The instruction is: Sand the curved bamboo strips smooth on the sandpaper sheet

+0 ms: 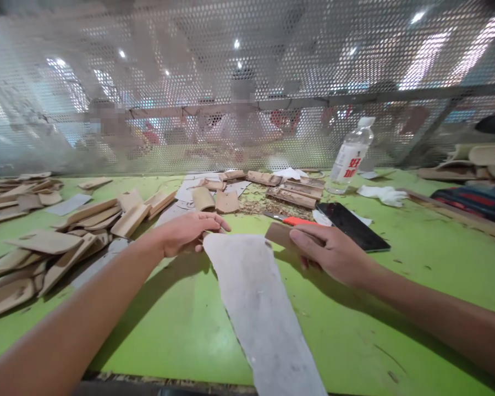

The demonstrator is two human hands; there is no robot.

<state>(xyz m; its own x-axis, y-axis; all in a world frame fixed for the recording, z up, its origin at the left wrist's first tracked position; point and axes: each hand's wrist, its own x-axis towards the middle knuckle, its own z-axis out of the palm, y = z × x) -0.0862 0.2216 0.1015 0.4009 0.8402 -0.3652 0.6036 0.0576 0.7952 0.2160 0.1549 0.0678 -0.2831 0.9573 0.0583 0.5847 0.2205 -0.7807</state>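
My right hand (pixel 328 250) is closed on a flat brown piece (pixel 281 236), thumb on top, just right of the white sheet's upper corner. My left hand (pixel 192 234) is at the sheet's upper left corner, its fingers bent and partly hidden; whether it grips the sheet is unclear. The long, rough-edged white sheet (pixel 256 297) runs from between my hands down to the bottom edge of the view. Beyond my right hand lie an orange-handled knife (pixel 299 221) and a dark phone (pixel 352 225).
Many curved wooden pieces (pixel 53 242) are heaped at left on the green table (pixel 169 330). More pieces (pixel 226 202) and shavings lie at the back centre. A plastic bottle (pixel 350 157) stands at back right, near crumpled tissue (pixel 383 195) and a power tool (pixel 474 202). A perforated screen (pixel 190 121) rises behind.
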